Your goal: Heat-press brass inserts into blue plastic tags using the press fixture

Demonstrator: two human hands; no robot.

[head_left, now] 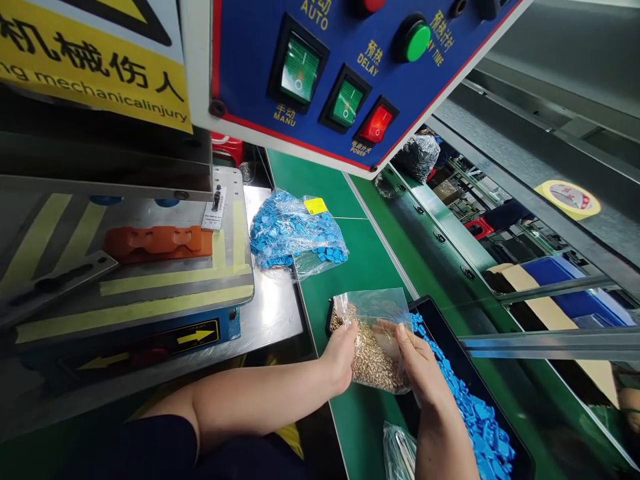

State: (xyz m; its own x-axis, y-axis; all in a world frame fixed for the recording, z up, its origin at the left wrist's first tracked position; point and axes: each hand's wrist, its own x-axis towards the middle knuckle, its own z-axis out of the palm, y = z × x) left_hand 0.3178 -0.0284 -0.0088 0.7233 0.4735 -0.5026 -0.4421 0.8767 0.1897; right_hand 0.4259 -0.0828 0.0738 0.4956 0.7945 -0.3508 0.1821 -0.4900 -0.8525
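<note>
Between my two hands is a clear plastic bag with many small brass-coloured metal pieces in its lower part. My left hand grips the bag's left side, fingers closed on the plastic. On the right side, my right hand pinches the bag with the thumb in front and fingers seen through the film. The bag's upper part stands up loosely above the pieces. Just behind its left edge, more brass pieces lie in a small dark container, mostly hidden. Beside my right hand is a black tray of blue plastic parts.
A larger clear bag of blue parts lies on the green table. At left stands a machine with an orange fixture on its plate. Its blue control panel overhangs the table. Another plastic bag lies near the front edge.
</note>
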